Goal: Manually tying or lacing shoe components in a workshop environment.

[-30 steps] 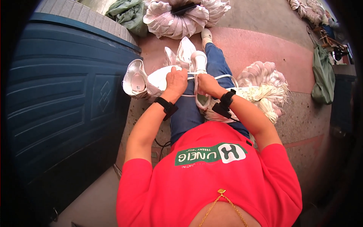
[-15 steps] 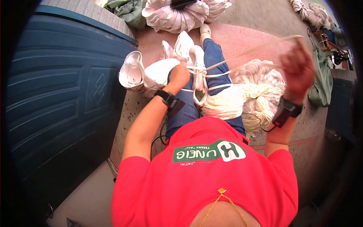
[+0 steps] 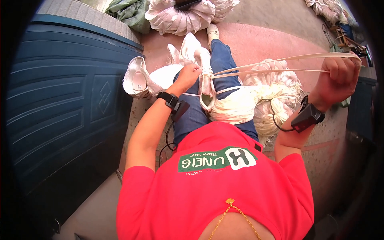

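A pale shoe (image 3: 206, 89) lies lengthwise between my thighs, its opening toward me. My right hand (image 3: 339, 78) is raised far out to the right, closed round a cream shoelace (image 3: 280, 64). Two lengths of that lace run taut from the shoe's upper to the fist. Beside the shoe's left edge, my left hand (image 3: 188, 78) has its fingers drawn together; whatever they pinch is hidden. Across my right thigh rests a thick hank of cream laces (image 3: 236, 107). A thin white cord (image 3: 229, 90) crosses both thighs under the shoe.
More white shoes (image 3: 137, 78) stand left of my legs, by a dark blue panelled door (image 3: 76, 88). Bundled pale shoe parts (image 3: 270, 74) lie at my right, and a larger ring of them (image 3: 182, 18) sits ahead. A green sack (image 3: 130, 16) is at the far left.
My right hand has moved farther right and slightly down, drawing the lace out longer and tighter. The loose lace loops by the shoe are gone. My left hand stays near the shoe.
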`<state>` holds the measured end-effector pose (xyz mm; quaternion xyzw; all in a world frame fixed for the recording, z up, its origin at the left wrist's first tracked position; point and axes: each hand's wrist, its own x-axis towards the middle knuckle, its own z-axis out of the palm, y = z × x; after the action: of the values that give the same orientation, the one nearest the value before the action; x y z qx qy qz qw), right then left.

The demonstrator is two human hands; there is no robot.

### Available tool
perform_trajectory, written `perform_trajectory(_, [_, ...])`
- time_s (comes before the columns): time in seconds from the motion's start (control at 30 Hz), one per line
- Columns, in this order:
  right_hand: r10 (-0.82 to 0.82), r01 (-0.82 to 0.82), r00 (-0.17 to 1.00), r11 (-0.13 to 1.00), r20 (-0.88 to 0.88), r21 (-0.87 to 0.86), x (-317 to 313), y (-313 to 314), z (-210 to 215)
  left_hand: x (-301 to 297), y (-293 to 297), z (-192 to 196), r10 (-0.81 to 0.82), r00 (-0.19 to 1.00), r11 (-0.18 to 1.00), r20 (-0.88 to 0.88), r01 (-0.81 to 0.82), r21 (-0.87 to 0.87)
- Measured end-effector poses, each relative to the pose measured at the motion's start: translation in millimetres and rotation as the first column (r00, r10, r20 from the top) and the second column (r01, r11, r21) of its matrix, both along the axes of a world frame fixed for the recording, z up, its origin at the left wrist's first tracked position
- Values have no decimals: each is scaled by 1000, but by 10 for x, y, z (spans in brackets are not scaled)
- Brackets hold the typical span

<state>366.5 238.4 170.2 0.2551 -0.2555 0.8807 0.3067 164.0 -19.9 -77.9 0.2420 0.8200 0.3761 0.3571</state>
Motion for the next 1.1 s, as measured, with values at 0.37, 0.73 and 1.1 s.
perform_trajectory(0.37, [-131, 108, 965, 988, 227, 110, -31, 81, -270, -175, 119, 503, -521, 795, 845, 311, 532, 57])
perform_trajectory(0.73, [-628, -582, 271, 497, 729, 644, -495, -1123, -2177, -1477, -1114, 2071, -85, 752, 364, 653, -587, 723])
perform_trajectory(1.1, [-895, -688, 337, -23, 292, 725, -620, -1427, -2449, 672, -434, 238, 271, 333, 929, 903, -335, -155])
